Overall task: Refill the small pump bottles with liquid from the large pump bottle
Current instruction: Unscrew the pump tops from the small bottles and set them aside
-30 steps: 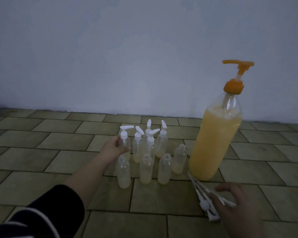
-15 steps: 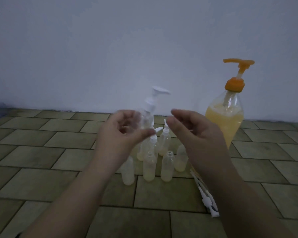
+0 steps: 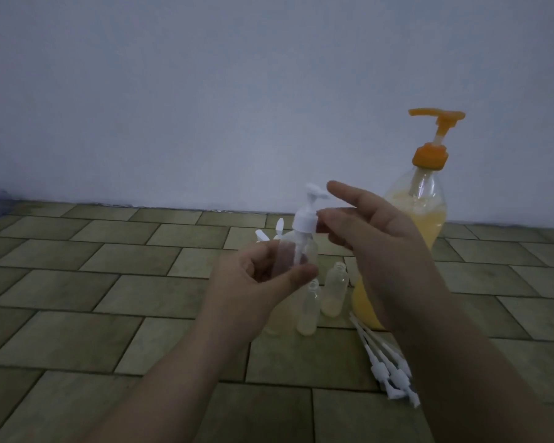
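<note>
1. No text, label, brand, number or sign can be read anywhere in the view.
2. The large clear plastic pump bottle with the orange pump [image 3: 426, 219], at 2 o'clock, bears no visible label.
3. The small clear plastic pump bottle with the white pump [image 3: 301, 247], near centre, shows no print.

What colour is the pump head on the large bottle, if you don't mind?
Orange, seen clearly in the head view: the pump head on the large bottle.

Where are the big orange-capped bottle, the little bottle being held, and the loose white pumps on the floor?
Large pump bottle [image 3: 429, 219]: head view, on its yellow-filled shoulder.
Small held bottle [image 3: 304, 223]: head view, on its white pump collar.
Loose white pumps [image 3: 392, 374]: head view, on the middle of the pile.
</note>
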